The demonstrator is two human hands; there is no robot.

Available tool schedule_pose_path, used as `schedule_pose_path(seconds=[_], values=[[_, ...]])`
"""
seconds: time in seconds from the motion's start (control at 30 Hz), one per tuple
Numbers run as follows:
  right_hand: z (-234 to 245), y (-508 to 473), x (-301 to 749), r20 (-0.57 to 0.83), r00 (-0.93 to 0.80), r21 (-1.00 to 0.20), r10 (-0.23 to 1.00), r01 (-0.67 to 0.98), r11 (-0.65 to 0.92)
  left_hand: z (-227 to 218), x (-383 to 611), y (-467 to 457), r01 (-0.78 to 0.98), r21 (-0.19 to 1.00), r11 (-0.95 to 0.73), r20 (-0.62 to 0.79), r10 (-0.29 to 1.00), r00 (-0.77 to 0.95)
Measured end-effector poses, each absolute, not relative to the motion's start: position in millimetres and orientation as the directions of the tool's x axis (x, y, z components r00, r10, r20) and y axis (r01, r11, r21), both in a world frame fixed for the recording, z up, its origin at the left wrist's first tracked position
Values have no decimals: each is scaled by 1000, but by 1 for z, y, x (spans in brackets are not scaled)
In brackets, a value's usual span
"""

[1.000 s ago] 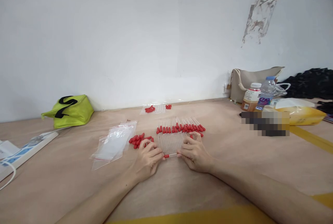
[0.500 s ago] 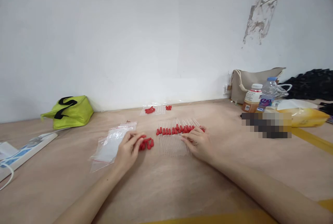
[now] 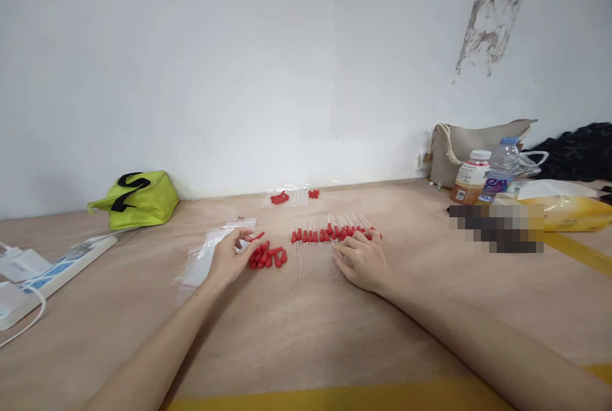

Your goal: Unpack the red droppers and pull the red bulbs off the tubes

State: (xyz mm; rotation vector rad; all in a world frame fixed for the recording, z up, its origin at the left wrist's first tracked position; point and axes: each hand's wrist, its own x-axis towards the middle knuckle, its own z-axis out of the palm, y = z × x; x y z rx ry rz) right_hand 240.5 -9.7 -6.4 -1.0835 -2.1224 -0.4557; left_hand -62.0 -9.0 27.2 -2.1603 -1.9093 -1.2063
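My left hand is pinched on a small red rubber bulb at its fingertips. Just beneath it lies a loose pile of red rubber bulbs. To the right, thin clear glass dropper tubes lie side by side, with a row of red bulbs across them. My right hand rests over the right part of this row, fingers bent and closed. Its palm and fingers hide some of the tubes, and what they grip does not show.
Clear zip bags lie left of the pile. By the wall are more red bulbs on clear plastic. A green bag and a power strip are at left; bottles, a tissue pack and a beige bag at right.
My left hand has lifted slightly up and away from the pile, uncovering more red bulbs, with one bulb at its fingertips. My right hand stays over the row. The whole view has shifted slightly.
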Motion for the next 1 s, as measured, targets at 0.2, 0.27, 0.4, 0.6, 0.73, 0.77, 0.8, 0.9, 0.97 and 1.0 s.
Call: schedule_pose_path(seconds=[0.2, 0.27, 0.4, 0.6, 0.73, 0.77, 0.8, 0.9, 0.97, 1.0], values=[[-6, -11, 241, 676, -435, -64, 595, 770, 635, 25, -44, -12, 878, 362, -314, 479, 870, 114], [-6, -11, 241, 660, -449, -66, 603, 764, 641, 24, -43, -12, 877, 351, -328, 479, 868, 132], [-4, -13, 241, 664, -433, -89, 610, 764, 639, 24, -46, -12, 886, 349, -306, 524, 848, 86], [-3, -11, 254, 721, -259, -193, 642, 816, 545, 36, -56, -16, 921, 322, -218, 631, 775, -38], [-2, -5, 273, 712, -186, -222, 677, 855, 469, 52, -47, -9, 957, 231, -174, 509, 860, 34], [-2, -4, 278, 705, -165, -235, 690, 863, 447, 56, -41, -4, 960, 228, -166, 447, 893, 48], [-2, -2, 281, 697, -147, -248, 702, 869, 428, 59, -34, 3, 960, 236, -151, 383, 922, 51], [-3, 2, 288, 693, -110, -262, 713, 883, 391, 62, -10, 26, 950, 300, -81, 236, 972, 8], [-4, 3, 289, 708, -106, -249, 698, 887, 388, 59, 3, 43, 936, 348, -58, 200, 980, -14], [-5, 4, 290, 717, -108, -241, 689, 888, 391, 58, 8, 50, 924, 377, -58, 195, 981, -18]])
